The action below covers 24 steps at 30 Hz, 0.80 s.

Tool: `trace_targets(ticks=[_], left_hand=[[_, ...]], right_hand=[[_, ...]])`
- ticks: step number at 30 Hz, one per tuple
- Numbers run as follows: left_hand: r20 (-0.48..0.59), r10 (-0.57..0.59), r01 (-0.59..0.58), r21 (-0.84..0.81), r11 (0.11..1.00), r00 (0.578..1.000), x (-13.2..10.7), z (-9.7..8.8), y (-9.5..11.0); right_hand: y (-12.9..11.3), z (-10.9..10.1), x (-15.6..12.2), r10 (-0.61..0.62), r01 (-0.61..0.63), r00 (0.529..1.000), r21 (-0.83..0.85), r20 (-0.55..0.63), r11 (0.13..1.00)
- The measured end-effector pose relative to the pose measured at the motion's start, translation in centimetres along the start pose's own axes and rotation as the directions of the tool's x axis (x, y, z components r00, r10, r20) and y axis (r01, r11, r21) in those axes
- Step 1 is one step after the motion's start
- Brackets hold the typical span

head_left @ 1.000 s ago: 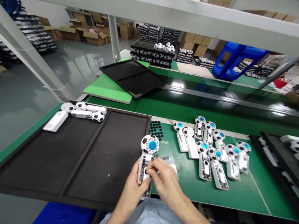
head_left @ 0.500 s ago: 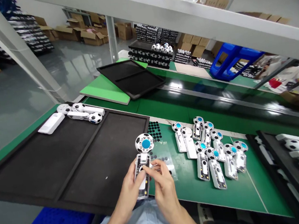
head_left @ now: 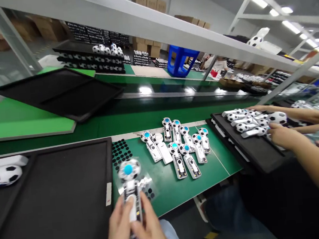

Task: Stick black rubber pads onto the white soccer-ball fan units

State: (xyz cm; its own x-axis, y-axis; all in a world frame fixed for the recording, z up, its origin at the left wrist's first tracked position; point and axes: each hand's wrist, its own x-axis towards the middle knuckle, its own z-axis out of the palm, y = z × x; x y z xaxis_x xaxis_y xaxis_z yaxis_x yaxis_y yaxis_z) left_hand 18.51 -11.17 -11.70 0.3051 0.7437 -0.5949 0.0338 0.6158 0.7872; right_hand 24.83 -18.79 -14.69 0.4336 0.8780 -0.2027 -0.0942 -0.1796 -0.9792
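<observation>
A white handheld gadget [head_left: 129, 171] with a soccer-ball head, a blue disc and an open-faced handle stands upright before me, blurred by motion. My left hand [head_left: 119, 221] grips its handle from the left, thumb over the front. On the other side my right hand [head_left: 149, 223] closes round the lower handle. Behind the gadget lies a clear sheet [head_left: 144, 173] with black dots. More black round dots [head_left: 121, 150] lie on the green table further back. Several similar gadgets [head_left: 179, 162] rest in a group to the right, most with blue discs.
A black divided tray [head_left: 71, 195] covers the left side, with white soccer-ball pieces [head_left: 3, 174] in it. Another tray [head_left: 253, 152] at right holds several, where a co-worker's hands [head_left: 282, 134] reach. A tilted black tray [head_left: 58, 91] lies on a green board [head_left: 21, 121]. A grey shelf beam [head_left: 128, 28] crosses above.
The view has swung to the right, bringing a co-worker's arms and the right tray into sight. Both hands still hold the gadget; my right fingers have moved from its front to the handle's side.
</observation>
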Motion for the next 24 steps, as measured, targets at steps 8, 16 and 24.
trace_targets(ticks=[8,16,24], left_hand=[[-0.057,0.416,-0.35,0.445,0.824,0.907,5.9,-2.6,1.0],[-0.515,0.578,0.034,0.764,0.645,0.633,7.3,-24.3,11.8],[-0.374,0.343,0.115,0.802,0.587,0.862,12.6,-26.9,18.4]], right_hand=[[5.3,-12.4,3.0,-0.144,-0.008,0.955,-0.511,-0.258,0.86],[7.9,-17.0,7.7,-0.189,0.026,0.974,-0.759,-0.128,0.65],[2.7,-11.9,4.1,0.013,-0.179,0.904,-0.35,-0.427,0.92]])
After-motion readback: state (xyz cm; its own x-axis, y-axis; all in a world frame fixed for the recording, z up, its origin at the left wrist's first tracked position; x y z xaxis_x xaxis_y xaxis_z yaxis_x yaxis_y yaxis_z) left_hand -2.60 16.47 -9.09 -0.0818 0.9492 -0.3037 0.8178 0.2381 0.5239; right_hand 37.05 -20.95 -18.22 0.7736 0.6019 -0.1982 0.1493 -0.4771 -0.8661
